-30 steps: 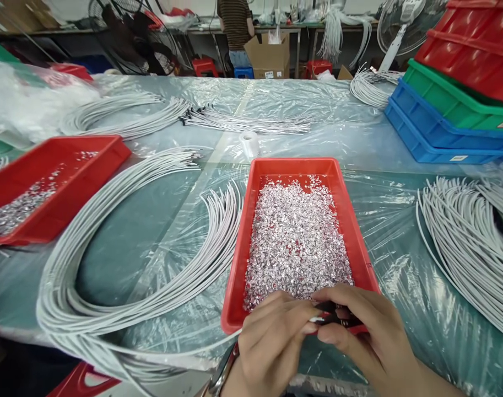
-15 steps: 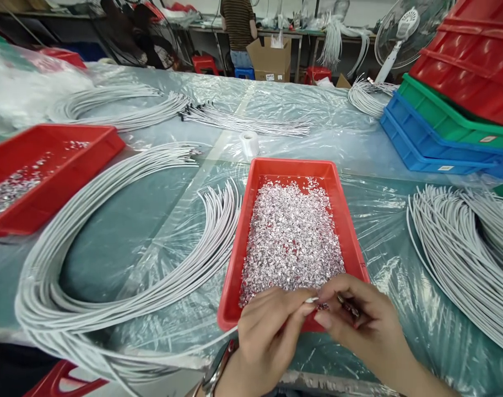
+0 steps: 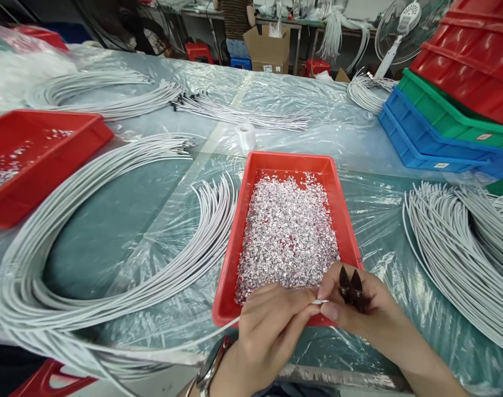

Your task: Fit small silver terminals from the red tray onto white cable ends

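My left hand point(image 3: 271, 325) pinches the end of a thin white cable point(image 3: 322, 301) just over the near rim of a red tray point(image 3: 231, 259) filled with small shiny metal pieces point(image 3: 288, 231). My right hand point(image 3: 354, 309) is closed round a small dark plier-like tool point(image 3: 350, 286) whose two pointed tips stick upward, and its thumb touches the cable tip. The cable runs from my left hand down and left toward a large bundle of white cables point(image 3: 111, 275).
A second red tray point(image 3: 69, 146) with some metal pieces stands at the left. More white cable bundles point(image 3: 461, 248) lie at the right and at the back. Stacked blue, green and red bins point(image 3: 441, 110) fill the far right. A tape roll point(image 3: 246, 135) sits behind the tray. A person stands far behind.
The view has tilted down a little. My right hand turned, so the dark tool's tips now point up. The cable end stays pinched between both hands.
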Demonstrator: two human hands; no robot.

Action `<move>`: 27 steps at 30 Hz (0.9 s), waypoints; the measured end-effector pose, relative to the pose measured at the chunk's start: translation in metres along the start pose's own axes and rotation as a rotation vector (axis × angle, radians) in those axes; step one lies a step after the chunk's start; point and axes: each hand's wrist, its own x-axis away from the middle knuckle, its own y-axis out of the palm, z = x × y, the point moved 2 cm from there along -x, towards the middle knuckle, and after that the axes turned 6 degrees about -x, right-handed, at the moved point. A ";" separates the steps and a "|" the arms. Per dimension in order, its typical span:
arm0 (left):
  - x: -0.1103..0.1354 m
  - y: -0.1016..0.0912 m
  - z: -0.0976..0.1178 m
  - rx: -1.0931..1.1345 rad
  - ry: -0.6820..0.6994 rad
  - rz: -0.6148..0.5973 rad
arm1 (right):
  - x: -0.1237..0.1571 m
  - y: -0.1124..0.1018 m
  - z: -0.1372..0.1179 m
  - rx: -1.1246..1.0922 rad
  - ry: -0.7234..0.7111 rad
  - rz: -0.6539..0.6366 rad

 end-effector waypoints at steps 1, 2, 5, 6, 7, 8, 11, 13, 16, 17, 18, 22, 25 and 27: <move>0.000 0.000 0.000 -0.002 0.005 -0.007 | 0.000 -0.001 0.000 -0.001 0.004 -0.007; 0.000 0.000 0.000 0.000 0.009 -0.011 | 0.000 -0.001 0.000 -0.003 0.006 -0.013; -0.001 0.001 -0.001 0.014 0.019 -0.013 | 0.000 -0.003 0.000 -0.019 0.006 -0.021; -0.002 0.001 -0.001 0.017 0.022 -0.016 | 0.000 -0.004 0.001 -0.028 0.003 -0.025; -0.002 0.001 -0.001 0.017 0.026 -0.024 | 0.000 -0.004 0.001 -0.038 -0.001 -0.029; -0.002 0.001 -0.001 0.014 0.029 -0.031 | 0.000 -0.005 0.002 -0.048 -0.004 -0.033; -0.003 0.000 0.000 0.001 0.041 -0.048 | 0.000 -0.006 0.004 -0.063 -0.001 -0.034; -0.002 -0.001 0.001 -0.014 0.044 -0.052 | 0.000 -0.006 0.005 -0.054 -0.003 -0.025; -0.002 -0.001 0.001 -0.040 0.046 -0.055 | 0.000 -0.006 0.005 -0.035 -0.004 -0.011; -0.002 -0.001 0.001 -0.046 0.046 -0.054 | 0.000 -0.006 0.004 -0.033 0.000 -0.010; -0.002 -0.001 0.001 -0.047 0.045 -0.056 | 0.000 -0.006 0.004 -0.031 0.006 -0.010; -0.001 0.000 0.001 -0.010 0.036 -0.091 | 0.001 -0.008 0.006 -0.030 0.042 -0.012; 0.000 0.000 0.000 0.004 0.041 -0.117 | 0.000 -0.011 0.008 -0.043 0.059 -0.008; 0.000 -0.001 -0.001 0.009 0.045 -0.133 | 0.000 -0.012 0.009 -0.053 0.064 -0.015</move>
